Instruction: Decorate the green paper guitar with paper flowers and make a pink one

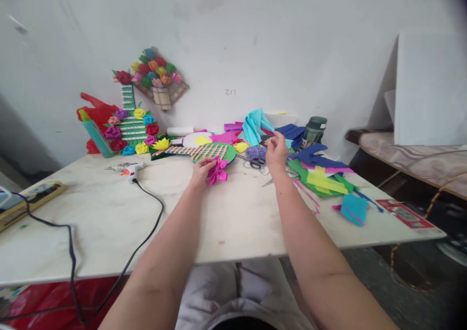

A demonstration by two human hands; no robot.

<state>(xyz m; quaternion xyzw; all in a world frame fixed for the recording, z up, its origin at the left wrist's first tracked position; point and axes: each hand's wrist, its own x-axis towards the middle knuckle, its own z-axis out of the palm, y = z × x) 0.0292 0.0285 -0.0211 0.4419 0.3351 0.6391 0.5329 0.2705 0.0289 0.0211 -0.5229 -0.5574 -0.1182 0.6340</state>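
Just above the table, my left hand (203, 172) is closed on a bright pink paper flower (218, 171). Behind that flower lies a green guitar-shaped piece (222, 151) crossed by a lattice of pale sticks, with a yellow paper flower (160, 144) by its left end. My right hand (277, 152) is raised with its fingers drawn together in a pinch. Whatever it may hold is too small to make out. Close beside the right hand are a bundle of purple yarn (255, 154) and scissors (268, 182), partly hidden.
A glue gun (133, 172) lies at left, its black cord (160, 213) trailing over the table's front edge. Behind stand a flowered guitar craft (133, 125) and a green bottle (97, 136). Crepe paper (324, 179) and a dark jar (314, 129) are at right.
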